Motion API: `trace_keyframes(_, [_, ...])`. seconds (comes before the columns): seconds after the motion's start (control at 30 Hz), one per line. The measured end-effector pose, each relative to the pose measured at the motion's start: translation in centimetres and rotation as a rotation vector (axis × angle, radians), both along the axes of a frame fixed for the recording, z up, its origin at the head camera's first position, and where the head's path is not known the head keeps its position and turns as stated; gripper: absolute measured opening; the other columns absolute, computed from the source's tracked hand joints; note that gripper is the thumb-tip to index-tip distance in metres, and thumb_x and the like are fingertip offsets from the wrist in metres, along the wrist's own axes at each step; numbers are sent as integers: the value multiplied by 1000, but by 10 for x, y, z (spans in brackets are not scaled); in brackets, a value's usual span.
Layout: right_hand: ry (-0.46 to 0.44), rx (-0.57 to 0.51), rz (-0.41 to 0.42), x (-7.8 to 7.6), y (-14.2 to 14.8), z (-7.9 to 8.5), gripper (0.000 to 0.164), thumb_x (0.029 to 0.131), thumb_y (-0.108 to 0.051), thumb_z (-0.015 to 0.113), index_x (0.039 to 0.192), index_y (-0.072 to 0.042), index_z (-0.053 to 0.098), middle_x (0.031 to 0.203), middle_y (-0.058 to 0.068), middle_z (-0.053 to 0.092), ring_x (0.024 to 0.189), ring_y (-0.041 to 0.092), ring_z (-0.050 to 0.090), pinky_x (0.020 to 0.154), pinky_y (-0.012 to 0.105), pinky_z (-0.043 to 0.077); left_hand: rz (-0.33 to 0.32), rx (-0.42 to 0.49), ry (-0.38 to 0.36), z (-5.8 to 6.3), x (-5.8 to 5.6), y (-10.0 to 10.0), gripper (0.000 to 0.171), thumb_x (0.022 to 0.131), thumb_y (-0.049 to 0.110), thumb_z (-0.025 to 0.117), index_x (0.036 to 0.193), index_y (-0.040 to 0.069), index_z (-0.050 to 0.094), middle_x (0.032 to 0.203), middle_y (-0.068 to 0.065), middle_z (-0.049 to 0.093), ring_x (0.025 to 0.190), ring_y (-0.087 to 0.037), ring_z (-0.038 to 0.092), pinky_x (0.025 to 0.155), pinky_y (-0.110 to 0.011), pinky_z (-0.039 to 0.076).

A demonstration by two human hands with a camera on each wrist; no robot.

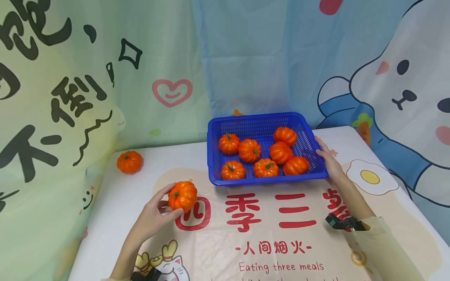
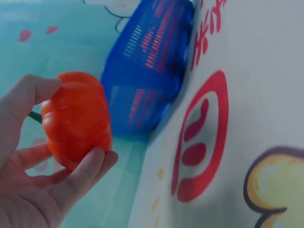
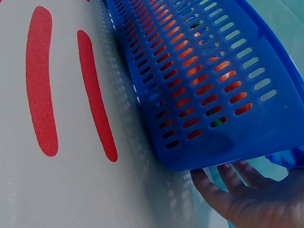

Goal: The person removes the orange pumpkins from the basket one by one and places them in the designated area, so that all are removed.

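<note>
My left hand [image 1: 159, 212] holds a small orange pumpkin [image 1: 183, 196] with a green stem, lifted over the printed tablecloth to the left of the basket. In the left wrist view, the thumb and fingers grip the pumpkin [image 2: 78, 121] from opposite sides. My right hand [image 1: 330, 162] grips the right end of a blue plastic basket [image 1: 267, 181]. The right wrist view has its fingers [image 3: 237, 183] against the basket's end wall below the rim, the thumb out of sight. Several orange pumpkins [image 1: 249, 150] lie inside the basket.
Another orange pumpkin [image 1: 129, 162] sits at the table's back left corner. The white table [image 1: 102, 218] carries a cloth with red characters and cartoon prints. Behind it hangs a printed curtain [image 1: 246, 70], close to the basket's back edge.
</note>
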State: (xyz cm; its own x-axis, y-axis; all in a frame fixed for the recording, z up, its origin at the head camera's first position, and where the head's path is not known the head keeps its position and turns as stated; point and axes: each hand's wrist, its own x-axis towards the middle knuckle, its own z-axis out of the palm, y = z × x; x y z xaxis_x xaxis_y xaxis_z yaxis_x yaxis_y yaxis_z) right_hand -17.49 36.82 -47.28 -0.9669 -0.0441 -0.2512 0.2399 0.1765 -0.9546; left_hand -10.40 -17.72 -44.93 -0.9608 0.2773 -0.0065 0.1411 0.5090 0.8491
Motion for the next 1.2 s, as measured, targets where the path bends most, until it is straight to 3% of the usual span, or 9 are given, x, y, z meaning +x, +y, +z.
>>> trace_keyframes(0.13, [1, 2, 0, -1, 1, -2, 54, 103, -48, 22, 149, -53, -5, 165, 9, -9, 145, 47, 12, 83, 16, 52, 24, -19, -26, -5, -6, -3, 72, 82, 26, 78, 145, 18, 43, 142, -14, 49, 95, -22, 64, 80, -20, 56])
trace_keyframes(0.27, [1, 21, 6, -2, 0, -2, 54, 103, -48, 22, 149, -52, -6, 165, 10, -8, 145, 47, 13, 99, 35, 45, 46, -60, -27, -9, -14, -8, 74, 83, 27, 77, 146, 16, 40, 142, -15, 47, 95, -23, 63, 77, -17, 53])
trace_keyframes(0.43, [4, 17, 2, -3, 0, 0, 52, 103, -48, 20, 148, -54, -6, 165, 7, -10, 146, 47, 10, 113, 61, 23, 105, -147, 26, -17, -37, -15, 75, 84, 26, 76, 147, 10, 38, 142, -18, 46, 99, -28, 62, 83, -29, 57])
trace_keyframes(0.5, [4, 9, -2, -2, 0, 0, 52, 104, -48, 20, 148, -54, -6, 165, 6, -11, 146, 46, 8, 114, 64, 20, 129, -166, 41, -21, -50, -19, 74, 85, 25, 75, 147, 7, 38, 141, -20, 46, 98, -30, 61, 85, -36, 57])
trace_keyframes(0.63, [1, 16, 12, 0, 1, 0, 52, 104, -48, 20, 148, -54, -6, 165, 8, -11, 145, 46, 10, 112, 55, 28, 164, -161, 14, -26, -79, -26, 74, 87, 27, 72, 148, 6, 35, 142, -20, 45, 97, -32, 59, 87, -43, 55])
trace_keyframes(0.77, [1, 33, 11, 1, 1, 0, 52, 103, -50, 21, 148, -55, -5, 164, 9, -10, 144, 48, 12, 99, 33, 47, 191, -156, -9, -31, -107, -30, 76, 89, 30, 70, 150, 5, 31, 148, -20, 42, 115, -37, 55, 98, -50, 51])
trace_keyframes(0.87, [-1, 41, 2, 2, 1, 0, 53, 102, -52, 22, 148, -56, -5, 164, 10, -9, 145, 49, 12, 90, 24, 52, 222, -185, 4, -32, -124, -30, 77, 89, 30, 70, 149, 4, 31, 147, -21, 42, 127, -39, 47, 104, -55, 45])
trace_keyframes(1.1, [16, 25, -1, 3, 0, 0, 53, 102, -50, 22, 148, -55, -4, 164, 12, -9, 143, 49, 12, 75, 9, 51, 280, -259, 27, -27, -147, -27, 76, 88, 34, 70, 149, 7, 32, 141, -24, 44, 126, -41, 45, 105, -59, 42])
trace_keyframes(1.2, [20, 30, 0, 2, 0, 0, 53, 102, -51, 22, 148, -55, -4, 164, 13, -8, 143, 50, 13, 75, 10, 52, 289, -276, 24, -29, -152, -28, 77, 88, 35, 69, 149, 6, 32, 142, -25, 43, 127, -42, 43, 106, -59, 41])
